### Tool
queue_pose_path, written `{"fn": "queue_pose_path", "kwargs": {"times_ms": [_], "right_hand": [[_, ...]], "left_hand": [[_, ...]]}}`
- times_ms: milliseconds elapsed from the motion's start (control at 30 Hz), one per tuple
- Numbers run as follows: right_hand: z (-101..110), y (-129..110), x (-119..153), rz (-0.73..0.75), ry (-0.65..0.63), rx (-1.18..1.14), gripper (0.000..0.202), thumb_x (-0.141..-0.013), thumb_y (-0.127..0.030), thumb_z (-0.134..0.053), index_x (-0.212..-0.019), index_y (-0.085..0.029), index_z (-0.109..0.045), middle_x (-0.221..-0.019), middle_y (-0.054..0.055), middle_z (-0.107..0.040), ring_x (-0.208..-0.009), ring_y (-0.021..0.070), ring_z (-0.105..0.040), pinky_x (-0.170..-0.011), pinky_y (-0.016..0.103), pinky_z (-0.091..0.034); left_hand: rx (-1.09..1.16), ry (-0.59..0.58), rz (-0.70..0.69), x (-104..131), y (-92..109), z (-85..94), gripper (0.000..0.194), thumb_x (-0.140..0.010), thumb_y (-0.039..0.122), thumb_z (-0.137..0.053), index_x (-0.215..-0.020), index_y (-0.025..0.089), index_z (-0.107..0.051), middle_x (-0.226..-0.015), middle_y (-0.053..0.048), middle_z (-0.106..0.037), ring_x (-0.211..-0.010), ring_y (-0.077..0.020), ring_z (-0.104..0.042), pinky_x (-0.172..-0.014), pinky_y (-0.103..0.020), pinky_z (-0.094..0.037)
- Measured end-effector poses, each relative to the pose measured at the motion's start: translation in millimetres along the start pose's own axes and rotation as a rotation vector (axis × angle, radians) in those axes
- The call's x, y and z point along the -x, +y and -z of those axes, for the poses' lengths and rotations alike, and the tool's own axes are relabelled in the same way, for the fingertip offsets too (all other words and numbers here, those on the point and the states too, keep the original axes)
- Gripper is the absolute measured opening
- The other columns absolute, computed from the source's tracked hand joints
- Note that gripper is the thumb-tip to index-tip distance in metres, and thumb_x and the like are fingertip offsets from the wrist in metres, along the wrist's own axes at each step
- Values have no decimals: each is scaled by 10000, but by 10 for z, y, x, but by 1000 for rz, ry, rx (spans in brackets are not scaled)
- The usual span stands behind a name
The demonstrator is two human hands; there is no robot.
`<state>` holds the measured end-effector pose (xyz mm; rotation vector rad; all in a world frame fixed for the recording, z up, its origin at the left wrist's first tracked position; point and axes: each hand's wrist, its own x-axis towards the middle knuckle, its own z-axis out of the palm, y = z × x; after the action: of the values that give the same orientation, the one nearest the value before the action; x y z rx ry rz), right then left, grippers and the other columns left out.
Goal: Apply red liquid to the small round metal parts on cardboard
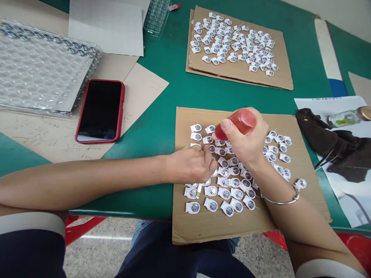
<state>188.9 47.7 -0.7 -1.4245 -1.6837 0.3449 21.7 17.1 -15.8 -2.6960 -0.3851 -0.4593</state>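
Gripping red bottle (pixel 242 122) in R hand (pixel 251 141), w/ fingers wrapped round it & thumb pressed along near side. Held tilted over upper L part of cardboard sheet (pixel 193 227), narrow end down-left, close to white-tabbed discs (pixel 211 204). Resting L hand (pixel 191 165) low over same discs, w/ fingers curled in & knuckles up, nr bottle's narrow end; cannot tell if pinching anything (fingertips mostly hidden). Just below L hand: short white stick (pixel 199 190) w/ yellowish end. Laid out in rough rows on near sheet, part-hidden under both hands & R forearm: same discs, round and metallic at centre. On R wrist: thin bangle (pixel 295 197).

Further back on green bench (pixel 147 135): stacked cardboard (pixel 232 71) w/ more discs (pixel 222 36), packed closer. To L: red-cased phone (pixel 100 110) on brown paper (pixel 147 81), next to bubble wrap (pixel 37 73). To R, on white paper: dark cloth (pixel 352 156) & small jar (pixel 344 118), lying on its side.
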Motion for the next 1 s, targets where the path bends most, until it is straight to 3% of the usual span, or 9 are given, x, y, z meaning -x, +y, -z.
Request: {"fn": "queue_pose_path", "kwargs": {"times_ms": [500,833,1000], "right_hand": [[-11,9,2,14,43,52,380,-686,-560,-615,-763,-192,-553,-708,32,-595,-646,152,-559,-670,384,-496],[-24,25,15,-21,10,0,375,-701,-541,-609,-805,-188,-534,-707,24,-597,-620,147,-562,-610,357,-485],[-33,24,7,-18,35,-11,377,-688,-550,-616,-791,-197,-534,-705,24,-593,-622,149,-565,-612,356,-490]], "left_hand": [[14,-47,1,5,5,4,152,-822,82,-371,-721,120,-479,-870,-216,-673,-500,-186,-605,-425,-282,-449],[28,-7,9,9,4,-13,167,-814,67,-367,-710,113,-490,-863,-231,-672,-494,-200,-611,-409,-292,-449],[38,-47,-4,6,-5,0,175,-818,63,-357,-714,114,-489,-874,-238,-667,-520,-203,-623,-417,-289,-455]]}}
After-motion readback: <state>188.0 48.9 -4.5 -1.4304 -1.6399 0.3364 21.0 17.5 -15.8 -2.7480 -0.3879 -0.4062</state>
